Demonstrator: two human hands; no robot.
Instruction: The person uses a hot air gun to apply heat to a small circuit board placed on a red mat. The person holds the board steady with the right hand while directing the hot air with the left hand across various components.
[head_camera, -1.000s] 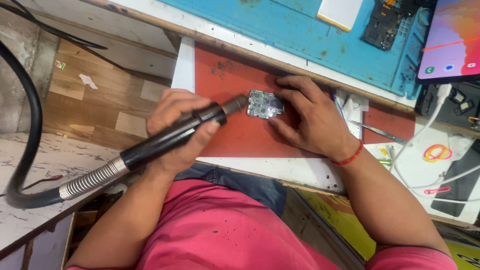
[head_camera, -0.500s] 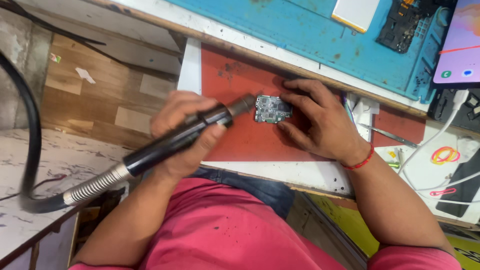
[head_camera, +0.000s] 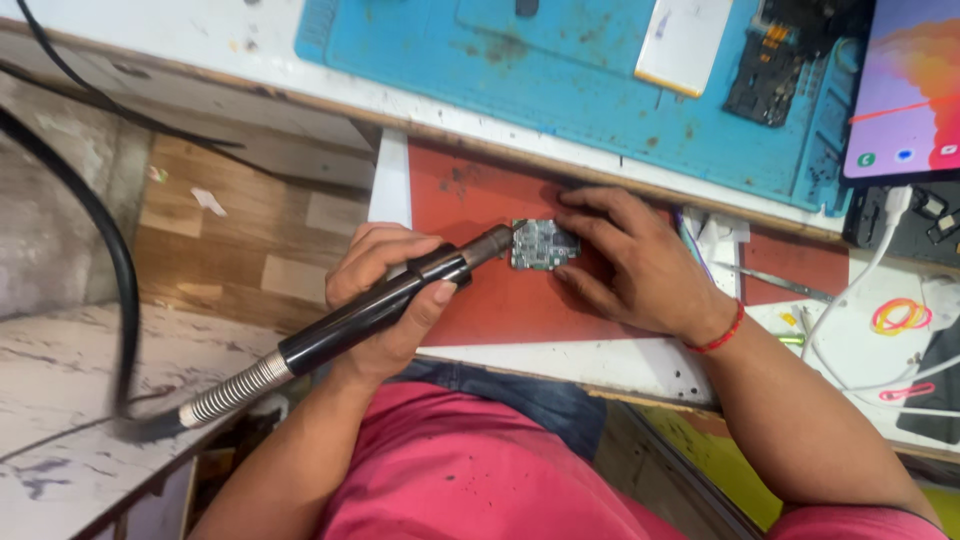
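Note:
My left hand (head_camera: 385, 295) grips a black rotary tool handpiece (head_camera: 380, 305) with a coiled metal sleeve and a thick black cable trailing left. Its tip touches the left edge of a small grey-green circuit board (head_camera: 543, 245). The board lies on a red mat (head_camera: 480, 200). My right hand (head_camera: 640, 265), with a red thread band at the wrist, presses on the board's right side, fingers above and below it.
A blue work mat (head_camera: 560, 70) lies behind, with a white phone part (head_camera: 690, 40) and a dark phone frame (head_camera: 765, 70). A lit phone screen (head_camera: 910, 90) is at the far right, with white cables (head_camera: 860, 290), rubber bands (head_camera: 900, 315) and tweezers (head_camera: 780, 283).
The view has shifted slightly. Both hands stay in place, with the tool tip still at the board's left edge.

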